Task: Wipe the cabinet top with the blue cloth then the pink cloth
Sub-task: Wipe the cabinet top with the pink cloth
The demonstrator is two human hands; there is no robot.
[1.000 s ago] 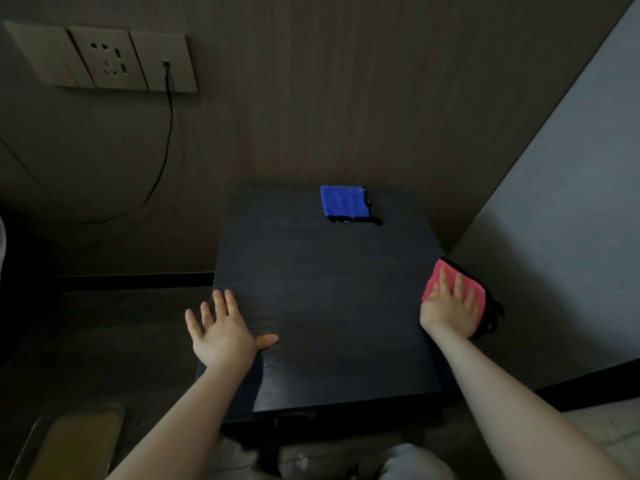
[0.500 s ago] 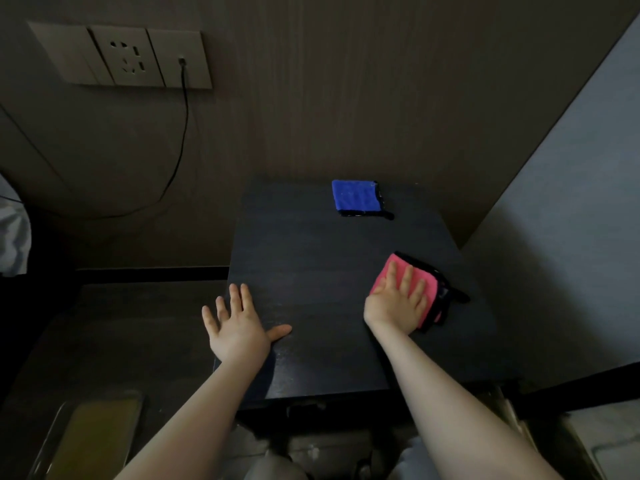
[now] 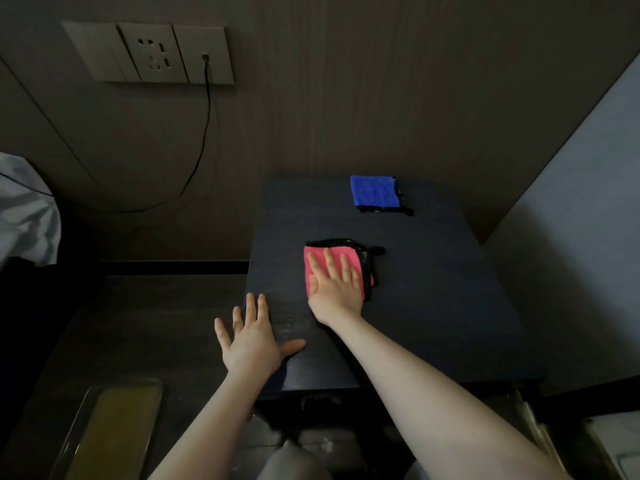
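The right hand [image 3: 334,284] lies flat on the pink cloth [image 3: 317,259], fingers straight and slightly spread, pressing the folded cloth against the cabinet top [image 3: 433,306] left of its middle; the cloth's black edging shows along its far and right sides, with a small black loop sticking out at the far right corner; the left hand [image 3: 251,341] rests palm down at the near left edge of the cabinet top, fingers straight and fanned, the thumb pointing right across the dark surface, the outer fingers reaching past the edge; it holds nothing; the blue cloth [image 3: 374,194] lies folded near the back edge of the top, right of centre, well apart from both hands; on the wall behind, a socket panel [image 3: 152,53] carries a black cable [image 3: 204,133] that droops away to the left; a yellowish tray [image 3: 110,431] sits low at the left.
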